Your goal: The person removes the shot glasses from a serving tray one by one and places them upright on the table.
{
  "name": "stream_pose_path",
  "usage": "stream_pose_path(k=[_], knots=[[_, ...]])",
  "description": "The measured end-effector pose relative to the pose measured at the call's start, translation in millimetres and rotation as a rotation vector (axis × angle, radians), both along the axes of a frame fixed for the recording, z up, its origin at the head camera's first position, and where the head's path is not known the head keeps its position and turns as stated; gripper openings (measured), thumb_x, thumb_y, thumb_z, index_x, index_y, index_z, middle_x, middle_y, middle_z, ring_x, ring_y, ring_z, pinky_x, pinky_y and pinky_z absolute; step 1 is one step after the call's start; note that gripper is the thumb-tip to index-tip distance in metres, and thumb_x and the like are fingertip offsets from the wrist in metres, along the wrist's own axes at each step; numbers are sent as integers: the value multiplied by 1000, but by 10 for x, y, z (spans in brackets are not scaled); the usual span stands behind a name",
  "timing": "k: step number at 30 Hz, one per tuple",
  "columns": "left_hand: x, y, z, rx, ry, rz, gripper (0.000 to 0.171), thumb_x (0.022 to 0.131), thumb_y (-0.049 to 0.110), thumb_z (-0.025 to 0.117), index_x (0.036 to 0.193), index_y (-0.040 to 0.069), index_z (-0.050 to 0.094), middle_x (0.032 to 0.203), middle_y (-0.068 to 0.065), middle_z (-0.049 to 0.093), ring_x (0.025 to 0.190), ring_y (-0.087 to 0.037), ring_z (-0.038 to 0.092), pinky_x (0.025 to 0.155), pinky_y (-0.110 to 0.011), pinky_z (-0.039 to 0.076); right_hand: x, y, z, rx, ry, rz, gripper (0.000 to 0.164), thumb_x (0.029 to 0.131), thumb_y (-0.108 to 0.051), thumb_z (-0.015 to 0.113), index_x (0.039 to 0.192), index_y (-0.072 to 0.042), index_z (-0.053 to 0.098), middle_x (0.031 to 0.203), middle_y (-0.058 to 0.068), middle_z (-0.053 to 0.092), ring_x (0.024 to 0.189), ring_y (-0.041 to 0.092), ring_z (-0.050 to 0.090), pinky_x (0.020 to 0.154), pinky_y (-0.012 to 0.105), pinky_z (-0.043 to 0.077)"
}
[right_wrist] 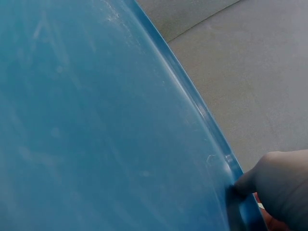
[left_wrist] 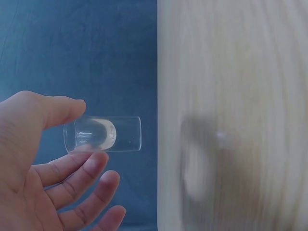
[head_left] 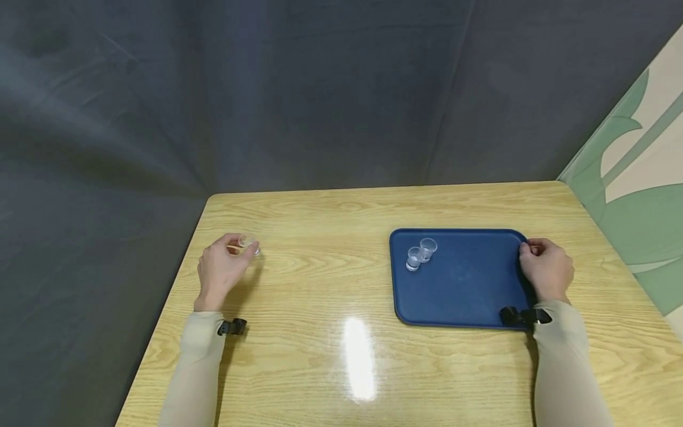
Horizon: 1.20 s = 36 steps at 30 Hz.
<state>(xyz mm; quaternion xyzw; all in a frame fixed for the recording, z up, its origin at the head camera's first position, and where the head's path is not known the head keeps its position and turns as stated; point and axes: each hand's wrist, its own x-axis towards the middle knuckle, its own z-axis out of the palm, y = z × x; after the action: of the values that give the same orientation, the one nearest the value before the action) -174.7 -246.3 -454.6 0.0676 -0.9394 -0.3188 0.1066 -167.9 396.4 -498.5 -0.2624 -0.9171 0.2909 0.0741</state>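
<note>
A small clear shot glass [left_wrist: 127,134] is pinched near its rim between the thumb and fingers of my left hand [head_left: 221,268], close over the table's left side. In the left wrist view it appears on its side, its base pointing toward the tabletop. My right hand [head_left: 549,270] grips the right edge of a blue tray [head_left: 469,290], thumb on the rim and fingers around the outside, partly hidden. Two more clear shot glasses stand side by side on the tray's left part, a nearer one [head_left: 413,260] and a farther one [head_left: 429,245].
The wood-grain table [head_left: 320,255] stretches between the held glass and the tray. A dark cloth [head_left: 331,107] hangs behind it and along its left side. A leaf-patterned surface [head_left: 640,196] borders the right. Each wrist wears a black camera band.
</note>
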Motion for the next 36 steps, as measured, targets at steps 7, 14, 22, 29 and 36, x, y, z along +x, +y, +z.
stream_pose_path(k=[7, 14, 22, 29, 36], knots=[[-53, -119, -8, -3, -7, 38, 57, 99, 58, 66, 135, 13, 72, 124, -14, 76, 106, -35, 72, 92, -60, 50, -2, 2, -14, 17, 24, 0, 45, 107, -32, 51, 130, 3, 68, 110, 25, 69, 103, 45, 61, 76, 42, 34], [-103, -195, -84, 16, -2, 62, 54, 100, 55, 67, 132, 12, 73, 124, -14, 76, 104, -35, 73, 93, -61, 50, -8, 18, -15, 15, 8, -10, 46, 106, -32, 51, 131, 3, 68, 110, 24, 69, 102, 44, 61, 74, 40, 35], [-112, -242, -147, 8, -1, 81, 52, 100, 49, 69, 134, 10, 73, 121, -16, 77, 98, -36, 75, 89, -59, 51, -5, 31, -44, 7, 7, -1, 47, 106, -33, 50, 131, 2, 68, 111, 24, 69, 103, 45, 61, 75, 41, 35], [-117, -257, -178, -3, -16, 86, 52, 100, 49, 69, 134, 10, 72, 119, -15, 78, 96, -36, 74, 87, -57, 51, -1, 21, -30, 3, 14, 3, 46, 106, -33, 50, 130, 2, 68, 108, 23, 69, 103, 45, 61, 76, 41, 35], [-121, -252, -206, -8, -30, 78, 54, 100, 51, 68, 135, 10, 71, 120, -15, 77, 95, -36, 73, 87, -57, 51, 10, 4, -5, 0, 8, -2, 47, 106, -33, 50, 131, 3, 68, 110, 23, 69, 104, 45, 61, 75, 40, 34]])
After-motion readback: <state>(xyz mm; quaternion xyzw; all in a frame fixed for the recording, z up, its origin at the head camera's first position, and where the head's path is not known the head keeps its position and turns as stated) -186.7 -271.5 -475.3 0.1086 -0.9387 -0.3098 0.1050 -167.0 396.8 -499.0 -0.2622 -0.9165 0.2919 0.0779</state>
